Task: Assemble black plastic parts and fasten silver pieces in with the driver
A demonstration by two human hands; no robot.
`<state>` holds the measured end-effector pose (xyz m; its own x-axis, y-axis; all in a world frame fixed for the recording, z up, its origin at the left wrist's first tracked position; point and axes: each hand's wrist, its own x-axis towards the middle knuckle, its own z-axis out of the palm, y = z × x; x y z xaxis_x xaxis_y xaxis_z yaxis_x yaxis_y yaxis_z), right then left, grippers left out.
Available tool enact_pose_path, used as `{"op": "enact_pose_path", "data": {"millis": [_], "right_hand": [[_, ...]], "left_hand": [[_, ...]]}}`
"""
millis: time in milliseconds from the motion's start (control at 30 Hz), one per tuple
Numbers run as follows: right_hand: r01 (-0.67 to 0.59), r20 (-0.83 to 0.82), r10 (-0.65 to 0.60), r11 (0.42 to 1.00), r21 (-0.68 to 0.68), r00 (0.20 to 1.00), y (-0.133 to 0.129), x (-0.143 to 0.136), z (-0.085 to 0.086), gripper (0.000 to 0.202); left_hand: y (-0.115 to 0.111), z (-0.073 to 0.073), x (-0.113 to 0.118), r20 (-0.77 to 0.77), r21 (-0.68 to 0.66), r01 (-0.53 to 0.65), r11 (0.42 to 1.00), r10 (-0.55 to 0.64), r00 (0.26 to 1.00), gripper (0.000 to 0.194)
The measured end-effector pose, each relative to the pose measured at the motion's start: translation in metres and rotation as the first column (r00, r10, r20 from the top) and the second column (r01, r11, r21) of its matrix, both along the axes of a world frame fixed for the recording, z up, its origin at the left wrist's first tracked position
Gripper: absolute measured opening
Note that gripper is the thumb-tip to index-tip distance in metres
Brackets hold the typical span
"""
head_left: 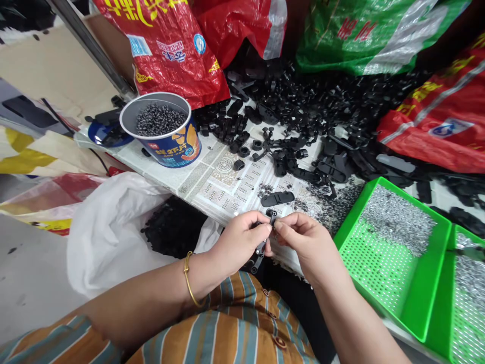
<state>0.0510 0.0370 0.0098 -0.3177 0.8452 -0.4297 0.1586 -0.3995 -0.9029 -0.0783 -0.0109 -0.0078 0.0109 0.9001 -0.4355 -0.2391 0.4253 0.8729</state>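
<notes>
My left hand is closed around a black plastic part with small round metal-looking ends; its lower end sticks out below the fingers. My right hand pinches at the upper end of the same part, thumb and forefinger pressed together; whether a small piece sits between them is hidden. Both hands are close together over the table's front edge. Just beyond them lies a flat, oblong black plastic piece on the patterned table cover.
A tub of small dark pieces stands left. Green trays of small silvery pieces are at right. Black plastic parts are heaped behind, below red and green bags. A white sack with black pieces hangs front left.
</notes>
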Motion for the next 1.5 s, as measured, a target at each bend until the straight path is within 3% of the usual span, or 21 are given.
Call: {"op": "enact_pose_path", "data": {"millis": [333, 433, 667, 833, 933, 1000, 1233, 1400, 1500], "right_hand": [[0.037, -0.122, -0.04, 0.999, -0.032, 0.992, -0.02, -0.001, -0.005, 0.018], [0.054, -0.108, -0.052, 0.998, 0.014, 0.993, -0.023, 0.001, -0.007, 0.018], [0.056, -0.013, -0.056, 0.998, 0.025, 0.998, -0.017, 0.006, -0.008, 0.021], [-0.075, 0.123, 0.065, 0.995, 0.073, 0.99, -0.001, 0.009, 0.001, 0.023], [-0.21, 0.301, 0.159, 0.967, 0.145, 0.94, 0.006, 0.01, 0.008, 0.019], [-0.241, 0.331, 0.179, 0.958, 0.157, 0.927, 0.009, 0.01, 0.009, 0.019], [-0.036, -0.001, 0.036, 0.999, -0.027, 0.999, 0.0, 0.008, -0.007, 0.026], [0.04, 0.028, -0.041, 0.999, 0.026, 0.999, -0.008, 0.007, -0.006, 0.025], [0.015, 0.07, -0.018, 0.999, 0.036, 0.997, -0.017, 0.004, -0.006, 0.033]], "left_hand": [[0.0, 0.008, 0.007, 0.156, -0.123, -0.053, 0.991, 0.072, 0.985, 0.006], [0.0, 0.006, 0.008, 0.172, -0.126, -0.063, 0.99, 0.085, 0.981, 0.005], [-0.003, -0.001, 0.001, 0.036, -0.015, 0.021, 1.0, -0.02, 0.999, 0.012], [-0.003, -0.002, -0.001, -0.02, 0.004, 0.069, 0.998, -0.069, 0.997, 0.014], [-0.003, 0.0, 0.0, 0.016, -0.02, 0.062, 0.998, -0.062, 0.998, 0.012], [-0.002, 0.003, 0.001, 0.08, -0.048, 0.036, 0.998, -0.032, 0.996, 0.011], [-0.001, 0.009, 0.003, 0.216, -0.182, -0.024, 0.983, 0.064, 0.974, 0.01], [0.001, 0.005, 0.004, 0.219, -0.164, -0.084, 0.983, 0.12, 0.968, 0.008], [0.004, 0.005, 0.004, 0.191, -0.09, -0.236, 0.968, 0.249, 0.949, 0.007]]}}
